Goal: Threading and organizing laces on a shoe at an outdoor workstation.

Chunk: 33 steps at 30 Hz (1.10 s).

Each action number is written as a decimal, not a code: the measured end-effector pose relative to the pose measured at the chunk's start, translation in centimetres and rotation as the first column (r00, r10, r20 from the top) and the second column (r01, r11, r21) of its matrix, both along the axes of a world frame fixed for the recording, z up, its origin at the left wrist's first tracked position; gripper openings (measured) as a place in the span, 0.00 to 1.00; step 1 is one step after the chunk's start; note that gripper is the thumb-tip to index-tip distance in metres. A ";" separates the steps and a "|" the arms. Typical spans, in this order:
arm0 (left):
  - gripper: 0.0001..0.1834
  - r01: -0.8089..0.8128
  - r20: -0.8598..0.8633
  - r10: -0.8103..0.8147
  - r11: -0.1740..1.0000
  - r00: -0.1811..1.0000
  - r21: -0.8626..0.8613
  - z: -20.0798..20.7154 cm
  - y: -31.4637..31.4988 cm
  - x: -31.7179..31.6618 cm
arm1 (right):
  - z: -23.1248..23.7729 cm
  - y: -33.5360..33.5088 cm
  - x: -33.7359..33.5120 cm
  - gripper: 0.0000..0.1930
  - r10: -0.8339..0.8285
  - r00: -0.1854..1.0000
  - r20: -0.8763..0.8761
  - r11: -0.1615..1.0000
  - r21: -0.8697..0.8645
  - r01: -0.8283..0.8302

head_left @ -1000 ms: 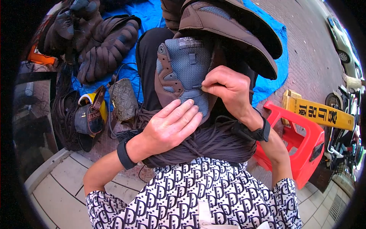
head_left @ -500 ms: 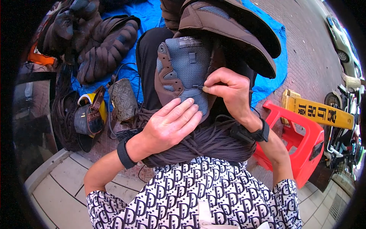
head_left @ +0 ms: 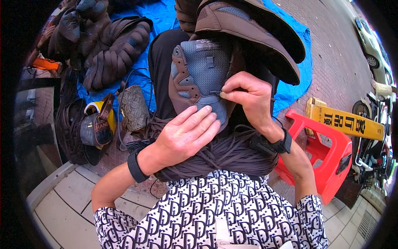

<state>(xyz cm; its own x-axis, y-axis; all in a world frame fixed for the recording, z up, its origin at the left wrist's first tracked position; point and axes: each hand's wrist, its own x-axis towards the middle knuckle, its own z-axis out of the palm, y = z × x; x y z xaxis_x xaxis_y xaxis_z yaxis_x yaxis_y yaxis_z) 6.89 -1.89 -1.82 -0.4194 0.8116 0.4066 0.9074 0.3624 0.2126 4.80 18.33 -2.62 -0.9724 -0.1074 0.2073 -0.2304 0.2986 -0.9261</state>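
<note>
A brown shoe upper with a blue-grey mesh tongue (head_left: 210, 76) lies across my lap. My left hand (head_left: 184, 135) grips its near end, fingers laid over the mesh and the thumb out of sight. Right of the tongue, my right hand (head_left: 251, 97) pinches the tip of a thin dark shoelace (head_left: 214, 92) between thumb and forefinger, close against a small loop on the tongue. Most of that lace is hidden by the hand. A thick bundle of dark laces (head_left: 219, 151) rests on my lap just below both hands.
Stacked shoe uppers (head_left: 248, 31) stand beyond my knees, more (head_left: 118, 54) at the left on a blue tarp (head_left: 296, 76). Left of my leg are a patterned pouch (head_left: 133, 108) and a yellow-and-black container (head_left: 97, 128). A red plastic stool (head_left: 327, 174) and yellow sign (head_left: 350, 120) stand right.
The shoe upper has shifted very slightly to the right. My hands keep almost the same place and grip.
</note>
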 end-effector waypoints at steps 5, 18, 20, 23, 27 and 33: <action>0.17 -0.002 0.010 0.002 1.000 1.000 0.004 0.1 0.0 0.0 | 0.1 -0.3 -0.2 0.05 0.003 1.000 -0.027 1.000 -0.007 -0.003; 0.17 -0.007 0.000 0.007 1.000 1.000 0.007 -0.1 0.1 0.1 | 0.4 -0.4 -0.2 0.05 -0.055 0.995 -0.084 0.998 0.001 0.056; 0.17 -0.002 0.003 0.002 1.000 1.000 0.017 -0.1 0.2 0.0 | 0.6 0.0 -0.4 0.05 -0.055 0.987 -0.150 0.995 0.070 0.066; 0.17 0.002 0.000 -0.002 1.000 1.000 0.013 -0.1 0.1 0.0 | 0.5 -0.5 -0.6 0.05 0.014 0.968 -0.252 0.989 0.147 0.024; 0.17 -0.001 -0.006 0.001 1.000 1.000 0.022 -0.2 0.2 -0.1 | 0.5 -0.4 -0.6 0.05 0.015 0.966 -0.258 0.989 0.145 0.023; 0.17 -0.007 -0.003 0.007 1.000 1.000 0.029 -0.3 0.2 0.0 | 0.3 -0.5 -0.7 0.05 0.001 0.970 -0.243 0.993 0.111 0.027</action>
